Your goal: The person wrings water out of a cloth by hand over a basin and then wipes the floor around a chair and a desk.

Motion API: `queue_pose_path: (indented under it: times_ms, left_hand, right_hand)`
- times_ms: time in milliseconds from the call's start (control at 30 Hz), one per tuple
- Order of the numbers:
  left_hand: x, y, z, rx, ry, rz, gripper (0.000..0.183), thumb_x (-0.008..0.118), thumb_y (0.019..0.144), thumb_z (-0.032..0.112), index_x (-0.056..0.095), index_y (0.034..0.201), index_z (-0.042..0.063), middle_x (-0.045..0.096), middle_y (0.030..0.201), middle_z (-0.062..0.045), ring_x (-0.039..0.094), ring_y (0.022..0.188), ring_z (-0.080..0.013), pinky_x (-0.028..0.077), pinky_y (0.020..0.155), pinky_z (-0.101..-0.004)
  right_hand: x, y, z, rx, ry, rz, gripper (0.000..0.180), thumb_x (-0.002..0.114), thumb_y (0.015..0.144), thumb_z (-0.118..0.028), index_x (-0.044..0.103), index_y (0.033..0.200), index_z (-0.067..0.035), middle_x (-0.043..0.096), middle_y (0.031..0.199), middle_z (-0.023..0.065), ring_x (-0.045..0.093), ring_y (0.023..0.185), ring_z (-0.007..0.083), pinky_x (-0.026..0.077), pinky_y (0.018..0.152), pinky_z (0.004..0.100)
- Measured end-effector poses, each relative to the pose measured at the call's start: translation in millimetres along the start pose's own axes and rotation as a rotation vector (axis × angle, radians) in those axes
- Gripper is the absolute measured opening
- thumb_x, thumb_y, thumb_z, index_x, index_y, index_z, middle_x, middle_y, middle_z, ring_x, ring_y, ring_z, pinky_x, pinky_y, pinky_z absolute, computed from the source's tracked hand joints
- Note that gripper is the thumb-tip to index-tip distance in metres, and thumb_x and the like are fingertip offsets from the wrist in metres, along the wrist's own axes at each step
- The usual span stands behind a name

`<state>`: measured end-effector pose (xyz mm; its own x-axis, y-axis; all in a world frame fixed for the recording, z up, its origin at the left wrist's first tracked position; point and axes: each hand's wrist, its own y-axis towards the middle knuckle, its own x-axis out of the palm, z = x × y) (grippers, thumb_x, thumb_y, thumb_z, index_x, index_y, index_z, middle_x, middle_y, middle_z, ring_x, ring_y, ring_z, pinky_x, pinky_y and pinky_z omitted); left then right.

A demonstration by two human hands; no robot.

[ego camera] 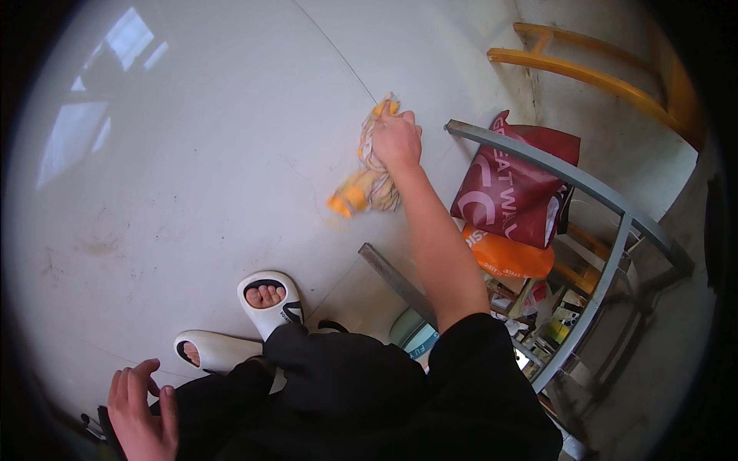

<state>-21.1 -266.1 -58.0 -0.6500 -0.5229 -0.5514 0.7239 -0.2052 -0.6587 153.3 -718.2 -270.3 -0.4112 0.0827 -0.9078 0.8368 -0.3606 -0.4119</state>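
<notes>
My right hand [396, 138] is closed on a bunched cloth [375, 184], white and yellow with darker lines, and presses it against the pale tiled floor [230, 144]. The index finger lies along the cloth's far end; its near end is slightly blurred. At the lower left, my left hand [141, 406] is raised beside my knee with its fingers apart and curved, holding nothing. Brownish smudges [98, 248] and small dark specks mark the floor to the left of the cloth.
A grey metal frame [542, 158] stands at the right, around a dark red bag [507, 178] and an orange bag [507, 253]. Beyond is a yellow wooden frame [594, 75]. My feet, in white slippers [262, 305], are on the floor near the bottom.
</notes>
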Motion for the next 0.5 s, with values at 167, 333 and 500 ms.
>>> queue_pose_path:
  times_ms: [167,333,500]
  left_hand:
    - [-0.3,-6.5,-3.0,0.031,0.004,0.012,0.028,0.060,0.081,0.009,0.059,0.107,-0.002,0.049,0.073,-0.012,0.051,0.069,-0.0291,0.040,0.063,-0.0421]
    - [-0.4,-6.5,-0.1,0.011,-0.003,0.015,0.030,0.064,0.080,0.011,0.060,0.107,-0.001,0.050,0.073,-0.011,0.050,0.067,-0.0284,0.040,0.063,-0.0416]
    - [-20.4,-4.8,17.3,-0.021,0.000,-0.050,0.026,0.061,0.096,0.014,0.062,0.119,0.003,0.058,0.081,-0.012,0.054,0.070,-0.0273,0.044,0.064,-0.0389]
  right_hand:
    - [48.1,-53.2,0.8,-0.448,-0.566,0.054,0.046,0.047,0.092,-0.024,0.058,0.136,-0.017,0.057,0.116,0.0130,0.049,0.110,0.0347,0.046,0.091,0.0440]
    - [28.4,-54.3,14.5,-0.227,0.108,0.194,0.045,0.055,0.090,-0.020,0.061,0.134,-0.018,0.053,0.120,0.0179,0.051,0.109,0.0366,0.044,0.095,0.0427]
    - [62.0,-90.5,62.7,-0.200,0.448,0.677,0.044,0.062,0.088,-0.012,0.062,0.132,-0.009,0.050,0.116,0.0193,0.049,0.110,0.0347,0.041,0.098,0.0433]
